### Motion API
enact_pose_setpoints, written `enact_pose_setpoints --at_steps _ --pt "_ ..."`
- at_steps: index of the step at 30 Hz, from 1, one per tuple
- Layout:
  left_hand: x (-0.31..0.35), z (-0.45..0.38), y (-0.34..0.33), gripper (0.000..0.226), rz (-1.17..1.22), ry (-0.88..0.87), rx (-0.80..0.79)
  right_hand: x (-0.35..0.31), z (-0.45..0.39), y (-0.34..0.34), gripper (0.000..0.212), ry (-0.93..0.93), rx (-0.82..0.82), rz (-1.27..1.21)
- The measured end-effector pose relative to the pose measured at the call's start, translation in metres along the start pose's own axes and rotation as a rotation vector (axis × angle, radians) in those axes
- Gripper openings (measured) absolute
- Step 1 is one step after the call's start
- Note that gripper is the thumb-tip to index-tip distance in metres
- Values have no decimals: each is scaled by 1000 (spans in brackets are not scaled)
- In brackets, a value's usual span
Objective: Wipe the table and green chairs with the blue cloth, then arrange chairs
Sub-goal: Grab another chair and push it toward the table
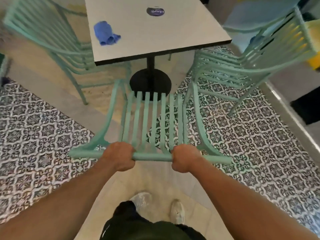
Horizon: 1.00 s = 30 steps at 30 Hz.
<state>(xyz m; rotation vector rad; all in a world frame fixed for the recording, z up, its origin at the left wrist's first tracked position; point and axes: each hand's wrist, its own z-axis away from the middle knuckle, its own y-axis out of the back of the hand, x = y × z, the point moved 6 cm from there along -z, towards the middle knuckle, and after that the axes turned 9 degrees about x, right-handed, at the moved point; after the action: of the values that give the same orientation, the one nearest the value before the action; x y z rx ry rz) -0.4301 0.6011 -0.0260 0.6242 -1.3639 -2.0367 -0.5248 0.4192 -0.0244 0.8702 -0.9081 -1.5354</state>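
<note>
A green slatted chair stands right in front of me, facing the white table. My left hand and my right hand both grip the top rail of its backrest, fingers curled round the bar. The blue cloth lies crumpled on the table's near left part, with no hand on it. A second green chair stands to the left of the table and a third green chair to the right.
The table rests on a black post with a round black base, just beyond the front chair's seat. A dark round sticker sits on the tabletop. Patterned tiles flank a plain floor strip where my feet stand.
</note>
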Motion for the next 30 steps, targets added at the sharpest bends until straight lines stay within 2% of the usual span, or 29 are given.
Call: enact_pose_setpoints --at_steps 4,11,15,19,26,30 --pt "46 31 -10 40 30 23 1 21 34 -17 23 40 -17 15" --pt "98 80 -32 41 124 134 -20 44 91 -39 36 137 -35 29" --pt "84 97 -41 59 215 224 -3 84 112 -43 32 44 48 37" --pt "78 99 -44 49 168 224 5 95 112 -47 40 33 70 41" --pt "72 81 -39 43 105 198 21 101 92 -38 44 49 114 57" --pt "65 50 -24 42 117 199 40 116 58 -20 35 24 114 92"
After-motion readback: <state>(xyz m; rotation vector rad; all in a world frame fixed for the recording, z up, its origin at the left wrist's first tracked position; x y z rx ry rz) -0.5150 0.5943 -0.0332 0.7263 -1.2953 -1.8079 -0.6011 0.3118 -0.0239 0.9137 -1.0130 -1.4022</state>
